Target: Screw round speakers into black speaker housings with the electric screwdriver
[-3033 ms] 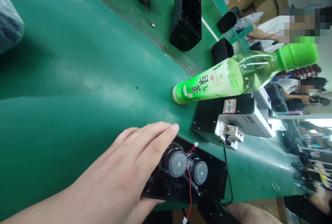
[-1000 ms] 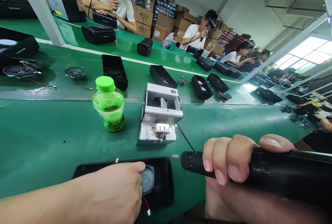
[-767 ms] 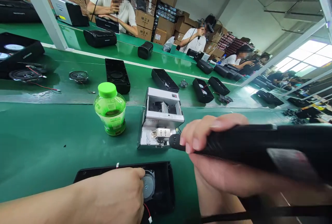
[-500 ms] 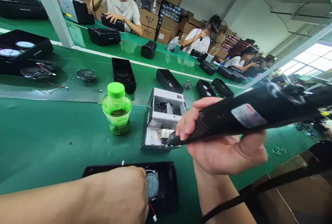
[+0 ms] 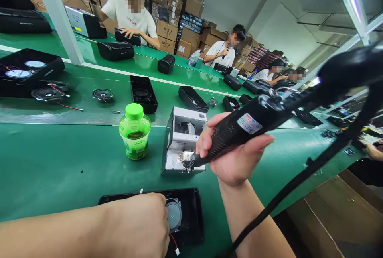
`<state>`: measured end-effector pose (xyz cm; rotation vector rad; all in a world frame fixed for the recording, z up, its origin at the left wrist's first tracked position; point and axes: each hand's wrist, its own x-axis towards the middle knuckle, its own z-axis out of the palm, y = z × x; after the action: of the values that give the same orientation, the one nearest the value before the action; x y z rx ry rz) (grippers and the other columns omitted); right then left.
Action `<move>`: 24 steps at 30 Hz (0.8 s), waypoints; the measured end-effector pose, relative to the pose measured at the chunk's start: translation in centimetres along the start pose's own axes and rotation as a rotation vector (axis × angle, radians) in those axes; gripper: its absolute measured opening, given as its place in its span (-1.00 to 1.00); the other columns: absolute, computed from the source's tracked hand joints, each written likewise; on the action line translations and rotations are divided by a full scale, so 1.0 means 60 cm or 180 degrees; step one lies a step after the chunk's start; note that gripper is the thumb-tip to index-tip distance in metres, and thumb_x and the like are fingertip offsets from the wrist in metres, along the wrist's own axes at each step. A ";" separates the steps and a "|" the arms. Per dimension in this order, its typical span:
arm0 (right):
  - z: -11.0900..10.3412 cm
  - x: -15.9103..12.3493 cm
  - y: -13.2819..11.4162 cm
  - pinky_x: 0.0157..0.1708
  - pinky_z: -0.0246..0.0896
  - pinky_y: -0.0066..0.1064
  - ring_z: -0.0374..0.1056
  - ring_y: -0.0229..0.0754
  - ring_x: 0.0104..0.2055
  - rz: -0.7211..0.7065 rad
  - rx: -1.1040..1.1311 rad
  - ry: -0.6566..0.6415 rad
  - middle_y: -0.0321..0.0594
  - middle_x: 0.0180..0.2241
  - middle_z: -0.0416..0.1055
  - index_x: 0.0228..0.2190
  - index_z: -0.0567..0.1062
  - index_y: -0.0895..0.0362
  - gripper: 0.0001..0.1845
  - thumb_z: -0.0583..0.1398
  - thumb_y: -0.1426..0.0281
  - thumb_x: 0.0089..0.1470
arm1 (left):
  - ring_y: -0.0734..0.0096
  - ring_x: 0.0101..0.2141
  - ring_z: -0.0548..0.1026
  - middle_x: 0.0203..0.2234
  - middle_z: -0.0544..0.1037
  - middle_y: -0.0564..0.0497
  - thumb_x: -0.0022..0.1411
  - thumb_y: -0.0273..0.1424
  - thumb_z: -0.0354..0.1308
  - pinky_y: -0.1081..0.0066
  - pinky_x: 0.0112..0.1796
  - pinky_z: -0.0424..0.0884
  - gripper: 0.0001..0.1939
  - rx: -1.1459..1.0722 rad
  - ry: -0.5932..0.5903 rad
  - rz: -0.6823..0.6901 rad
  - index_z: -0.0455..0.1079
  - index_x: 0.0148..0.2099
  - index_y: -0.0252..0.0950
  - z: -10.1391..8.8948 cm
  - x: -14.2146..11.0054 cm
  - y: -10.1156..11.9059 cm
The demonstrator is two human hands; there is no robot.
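My right hand is wrapped round a black electric screwdriver. Its tip touches the metal outlet at the front of a white screw feeder box. My left hand rests closed on a black speaker panel at the table's near edge, beside a round grey speaker magnet. Whether those fingers hold anything is hidden. A red wire with a white plug leaves the panel below the magnet.
A green tea bottle stands left of the feeder on the green table. Behind runs a conveyor with black speaker housings and loose speaker drivers. Several people work at the far bench. Cardboard lies at lower right.
My right hand brought the screwdriver up from the near edge and tilted it, putting its tip at the feeder's outlet. My left hand stayed on the speaker panel. The view has lifted from the table.
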<state>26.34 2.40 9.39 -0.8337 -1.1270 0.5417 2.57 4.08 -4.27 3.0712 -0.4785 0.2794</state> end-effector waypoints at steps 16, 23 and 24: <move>-0.011 -0.004 -0.006 -0.73 0.31 -0.36 0.33 -0.19 -0.73 -0.0088 0.0049 0.0083 -0.40 -0.61 0.48 -0.19 0.73 -0.01 -0.05 0.25 -0.65 0.38 | 0.12 -0.52 0.42 -0.55 0.53 -0.05 0.33 -0.45 0.61 0.06 -0.43 0.05 -0.78 0.0269 -0.0082 0.0256 0.68 -0.31 -0.09 0.001 -0.010 0.010; -0.002 -0.002 0.003 -0.68 0.34 -0.39 0.39 -0.21 -0.68 -0.0030 0.0007 0.0072 -0.38 -0.56 0.53 -0.14 0.76 0.01 -0.12 0.24 -0.54 0.48 | 0.15 -0.51 0.43 -0.54 0.52 -0.02 0.29 -0.43 0.65 0.08 -0.43 0.01 -0.77 0.0434 -0.0199 0.0257 0.66 -0.30 -0.11 -0.018 -0.003 0.020; -0.002 -0.003 0.003 -0.68 0.33 -0.39 0.39 -0.21 -0.68 -0.0052 0.0022 0.0032 -0.38 -0.55 0.53 -0.13 0.77 0.02 -0.14 0.25 -0.52 0.48 | 0.15 -0.51 0.43 -0.53 0.53 -0.03 0.29 -0.41 0.66 0.07 -0.44 0.00 -0.77 0.0466 -0.0222 0.0264 0.66 -0.29 -0.11 -0.021 -0.002 0.021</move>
<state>26.40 2.33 9.08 -0.8197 -1.1212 0.5269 1.89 2.97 -3.06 3.2171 -0.6161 0.2191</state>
